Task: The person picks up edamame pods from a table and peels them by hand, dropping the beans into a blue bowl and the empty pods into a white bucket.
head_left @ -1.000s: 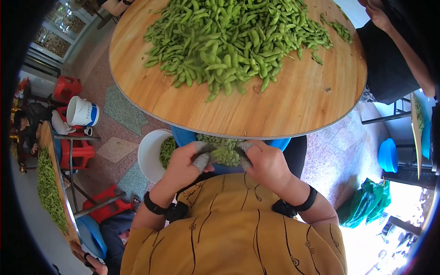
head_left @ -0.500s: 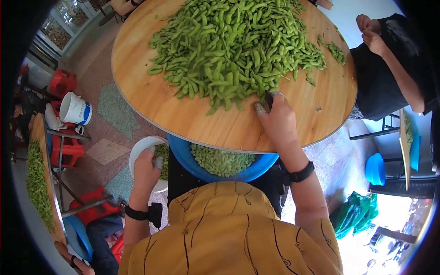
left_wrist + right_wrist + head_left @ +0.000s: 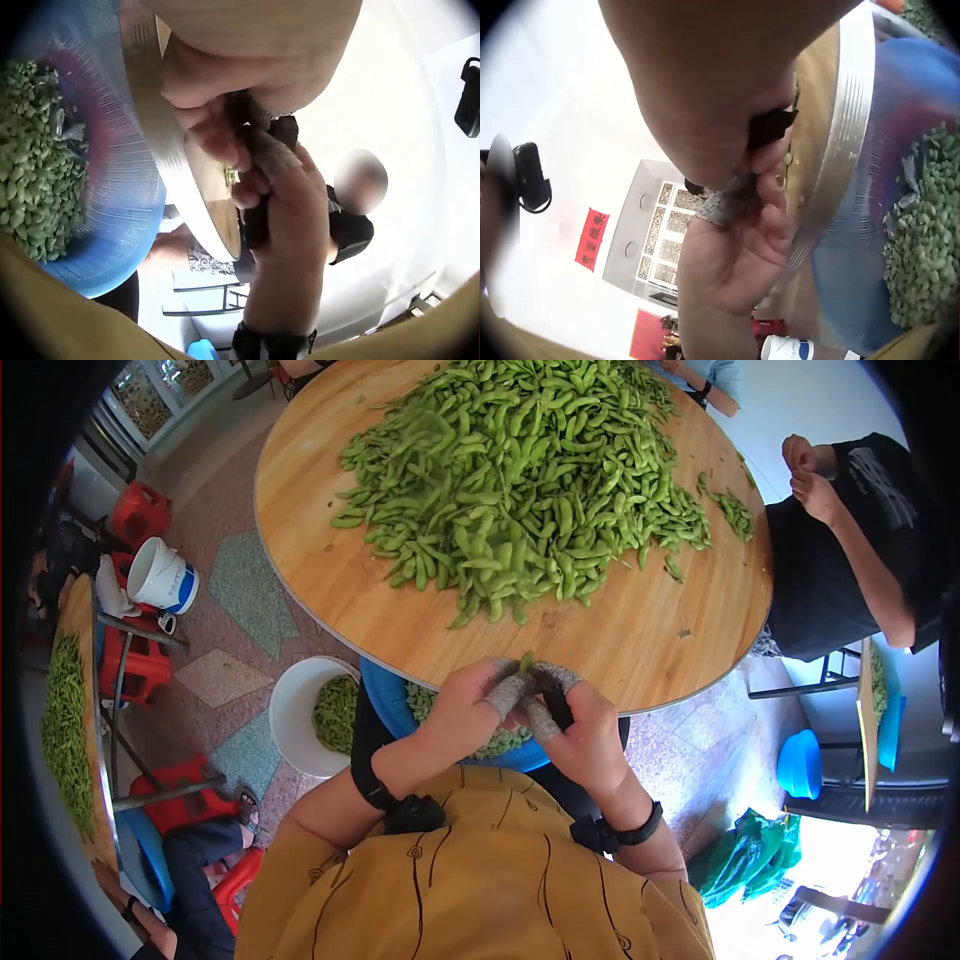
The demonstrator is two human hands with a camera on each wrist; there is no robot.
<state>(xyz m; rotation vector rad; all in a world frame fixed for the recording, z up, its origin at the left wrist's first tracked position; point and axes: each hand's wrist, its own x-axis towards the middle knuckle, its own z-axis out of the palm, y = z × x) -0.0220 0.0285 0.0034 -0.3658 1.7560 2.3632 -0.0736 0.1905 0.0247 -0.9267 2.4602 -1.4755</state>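
My left hand [image 3: 458,712] and right hand [image 3: 592,735] meet just over the near edge of the table [image 3: 330,595]. Between their fingertips they pinch a green soybean pod [image 3: 526,660], its tip poking up. Grey cloth wraps the fingertips of both hands, with black pieces on some right fingers. In the two wrist views the fingers hide most of the pod. Beyond the hands lies a large heap of soybean pods [image 3: 520,500]. Below them, partly under the tabletop, a blue basin [image 3: 383,695] holds shelled green beans [image 3: 34,180].
A white bucket [image 3: 287,715] with green pods stands on the floor to the left. Another person in black [image 3: 850,550] sits on the right, hands raised. Red stools [image 3: 140,512], a second white bucket [image 3: 160,575] and another pod-laden table [image 3: 95,760] are further left.
My left hand has come up from above the white bucket, and my right hand has drawn back from the heap. They now hold a pod together at the table edge.
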